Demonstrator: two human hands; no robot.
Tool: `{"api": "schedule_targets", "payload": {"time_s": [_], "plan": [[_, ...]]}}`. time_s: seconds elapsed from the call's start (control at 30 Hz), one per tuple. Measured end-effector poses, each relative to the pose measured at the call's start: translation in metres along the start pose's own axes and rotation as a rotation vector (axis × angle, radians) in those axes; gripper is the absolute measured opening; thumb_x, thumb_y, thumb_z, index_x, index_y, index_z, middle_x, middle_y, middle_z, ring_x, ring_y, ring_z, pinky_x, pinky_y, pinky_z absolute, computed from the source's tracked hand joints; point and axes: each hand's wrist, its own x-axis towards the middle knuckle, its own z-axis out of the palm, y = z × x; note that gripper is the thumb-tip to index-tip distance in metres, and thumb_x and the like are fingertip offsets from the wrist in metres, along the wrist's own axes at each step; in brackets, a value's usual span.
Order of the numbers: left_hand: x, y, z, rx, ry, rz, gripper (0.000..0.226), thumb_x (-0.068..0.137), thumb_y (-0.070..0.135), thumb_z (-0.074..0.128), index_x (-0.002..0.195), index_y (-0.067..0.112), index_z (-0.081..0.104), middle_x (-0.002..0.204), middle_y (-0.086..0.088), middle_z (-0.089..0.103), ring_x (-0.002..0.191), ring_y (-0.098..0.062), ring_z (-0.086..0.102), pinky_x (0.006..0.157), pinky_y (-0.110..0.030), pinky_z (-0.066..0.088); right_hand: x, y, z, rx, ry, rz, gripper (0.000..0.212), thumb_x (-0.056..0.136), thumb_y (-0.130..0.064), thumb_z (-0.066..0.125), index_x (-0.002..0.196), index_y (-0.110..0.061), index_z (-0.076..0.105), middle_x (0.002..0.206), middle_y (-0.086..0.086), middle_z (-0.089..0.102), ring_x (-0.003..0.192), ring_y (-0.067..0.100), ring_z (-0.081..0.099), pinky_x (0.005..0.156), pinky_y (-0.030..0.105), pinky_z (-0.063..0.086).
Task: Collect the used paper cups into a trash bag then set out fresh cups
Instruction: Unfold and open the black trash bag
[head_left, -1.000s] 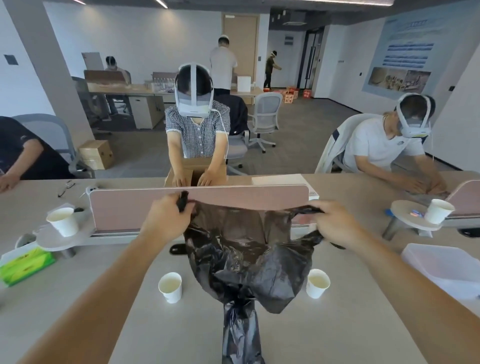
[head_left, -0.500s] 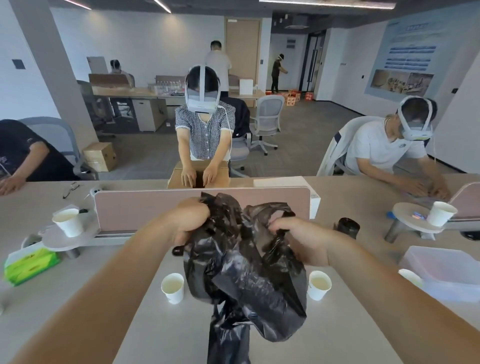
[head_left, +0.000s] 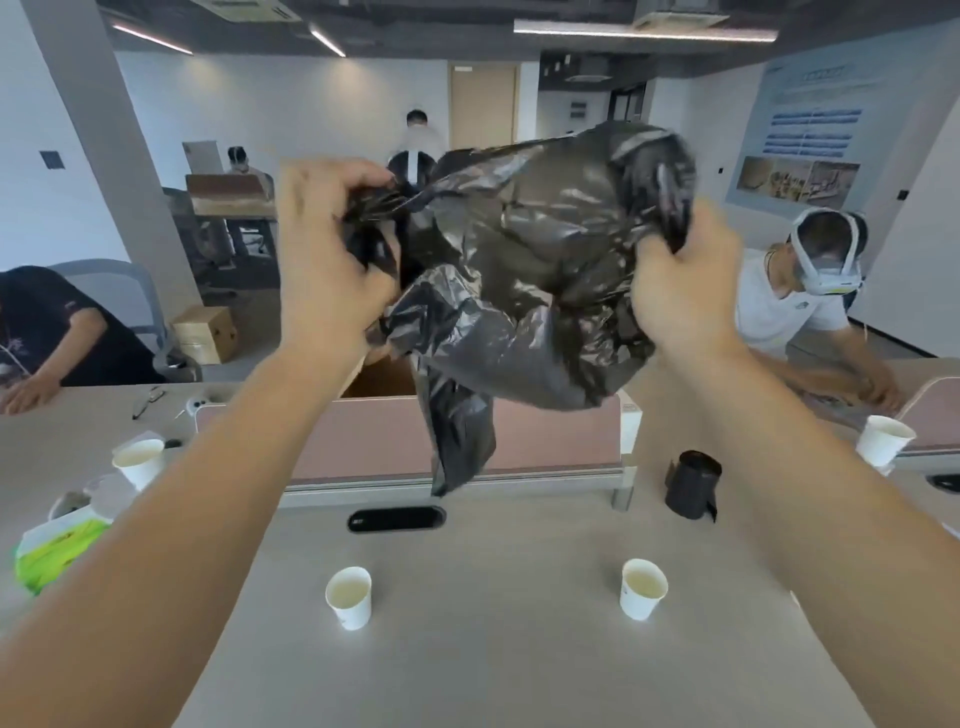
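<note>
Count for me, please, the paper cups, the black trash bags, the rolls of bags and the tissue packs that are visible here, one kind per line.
Paper cups: 4
Black trash bag: 1
Roll of bags: 1
Green tissue pack: 1
Total: 7

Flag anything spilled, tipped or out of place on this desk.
Nothing stands out. The near-left cup and near-right cup stand upright, no spill around them. The black trash bag is merely crumpled, gripped in the air by the left hand and right hand.
</note>
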Motion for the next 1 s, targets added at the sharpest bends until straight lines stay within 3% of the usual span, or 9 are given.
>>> {"api": "schedule_targets", "payload": {"time_s": [0.07,0.13,0.23,0.37,0.43,0.63,0.73,0.87,1.0], "plan": [[-0.010,-0.014,-0.009,-0.086,0.132,0.127,0.032,0.081,0.001,0.050,0.110,0.016,0.055,0.100,-0.025,0.049,0.096,-0.038,0.052,0.089,-0.034,0.044,-0.010,-0.005,-0.021,-0.021,0.202,-0.294,0.018,0.079,0.006,0.042,0.090,-0.002,0.055,0.093,0.008,0.046,0.082,0.009,0.040,0.073,0.009,0.032],[-0.055,-0.047,-0.005,0.031,-0.099,0.015,0.038,0.079,-0.001,0.047,0.112,0.016,0.053,0.106,-0.029,0.050,0.099,-0.041,0.051,0.088,-0.041,0.044,-0.047,0.039,-0.020,-0.163,-0.058,-0.302,0.025,0.076,0.009,0.043,0.091,-0.006,0.056,0.095,0.011,0.049,0.089,0.018,0.045,0.079,0.025,0.039],[-0.152,-0.096,0.001,0.190,-0.723,-0.595,0.032,0.087,-0.003,0.054,0.115,0.010,0.057,0.112,-0.014,0.059,0.106,-0.031,0.058,0.089,-0.033,0.045,-0.104,0.112,-0.012,-0.374,-0.666,0.078,0.043,0.081,0.010,0.048,0.098,-0.025,0.067,0.106,0.005,0.066,0.102,0.022,0.059,0.087,0.024,0.041],[-0.209,-0.110,-0.009,-0.102,-0.665,-1.302,0.023,0.094,-0.002,0.054,0.095,0.015,0.069,0.085,-0.008,0.069,0.070,-0.019,0.070,0.061,-0.027,0.054,-0.131,0.148,-0.012,-0.188,-0.478,0.683,0.036,0.088,0.009,0.046,0.097,-0.016,0.071,0.099,0.004,0.069,0.095,0.023,0.063,0.083,0.027,0.049],[-0.227,-0.106,-0.016,-0.144,-0.713,-1.457,0.015,0.095,0.004,0.058,0.098,0.016,0.066,0.087,-0.008,0.068,0.067,-0.018,0.067,0.060,-0.029,0.054,-0.150,0.159,-0.009,-0.050,-0.411,1.020,0.027,0.092,0.002,0.051,0.103,-0.015,0.069,0.099,0.009,0.069,0.091,0.027,0.066,0.079,0.037,0.056],[-0.289,-0.108,-0.029,0.291,-1.238,-1.104,0.030,0.070,0.025,0.079,0.093,0.011,0.064,0.091,-0.012,0.069,0.082,-0.029,0.068,0.068,-0.037,0.059,-0.240,0.176,-0.026,-0.474,-0.791,1.171,0.031,0.100,-0.011,0.043,0.127,-0.007,0.056,0.121,0.015,0.057,0.111,0.034,0.054,0.088,0.041,0.047],[-0.310,-0.097,-0.037,0.386,-1.173,-0.989,0.028,0.078,0.026,0.078,0.087,0.010,0.057,0.080,-0.007,0.057,0.077,-0.026,0.057,0.059,-0.032,0.047,-0.270,0.185,-0.043,-0.392,-0.587,1.280,0.038,0.093,-0.003,0.038,0.117,-0.014,0.065,0.104,0.008,0.068,0.097,0.026,0.061,0.082,0.042,0.055],[-0.337,-0.078,-0.047,0.398,-1.136,-1.056,0.034,0.084,0.037,0.074,0.081,0.016,0.047,0.077,-0.003,0.055,0.070,-0.021,0.053,0.053,-0.027,0.038,-0.292,0.190,-0.065,0.066,-0.319,1.494,0.039,0.092,0.009,0.030,0.104,-0.006,0.064,0.081,0.011,0.062,0.083,0.031,0.066,0.061,0.033,0.054],[-0.349,-0.049,-0.044,0.359,-1.123,-1.075,0.021,0.095,0.036,0.055,0.091,0.016,0.058,0.077,-0.004,0.059,0.068,-0.018,0.054,0.053,-0.028,0.039,-0.299,0.176,-0.079,0.439,-0.178,1.553,0.029,0.088,0.008,0.031,0.082,-0.005,0.056,0.057,0.006,0.038,0.048,0.019,0.035,0.055,0.030,0.045]]}}
